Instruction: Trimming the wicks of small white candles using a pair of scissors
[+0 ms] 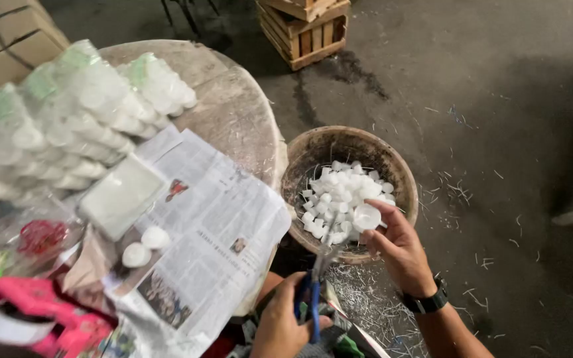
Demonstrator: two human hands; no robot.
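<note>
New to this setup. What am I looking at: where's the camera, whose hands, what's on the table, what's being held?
There is one picture, from a camera worn on the person's head, looking down. No machine: two bare hands. The right hand, with a wristwatch, holds a small white plastic cap over a round bowl full of similar caps. The left hand grips blue-handled scissors. On the round table lie newspaper, bagged stacks of white cups, two loose caps and a pink tape dispenser. Plastic trimmings litter the floor.

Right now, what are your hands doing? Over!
Left hand shut on blue-handled scissors. Right hand holds a white plastic cap over the bowl of caps. Nothing in the way.
</note>
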